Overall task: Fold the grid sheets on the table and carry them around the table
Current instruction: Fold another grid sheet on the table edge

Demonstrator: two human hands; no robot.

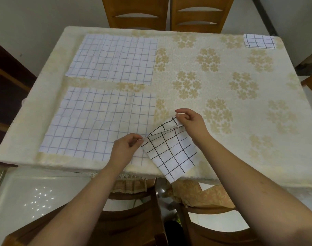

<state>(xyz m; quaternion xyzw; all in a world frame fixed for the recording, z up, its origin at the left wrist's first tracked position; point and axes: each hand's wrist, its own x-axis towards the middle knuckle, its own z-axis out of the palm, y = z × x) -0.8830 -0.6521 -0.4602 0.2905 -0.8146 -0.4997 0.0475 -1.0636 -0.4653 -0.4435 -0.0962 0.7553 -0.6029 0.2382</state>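
Two hands pinch one folded grid sheet (pixel 171 153) above the bench (pixel 222 89) edge: left hand (pixel 126 148) and right hand (pixel 190 123) at opposite upper corners.

Left hand (pixel 124 148) and right hand (pixel 190 123) reach forward, fingers curled, each pinching.

Wooden chairs (pixel 166 14) stand beyond the far edge — a flowered cream tablecloth (pixel 222 82) covers the top.
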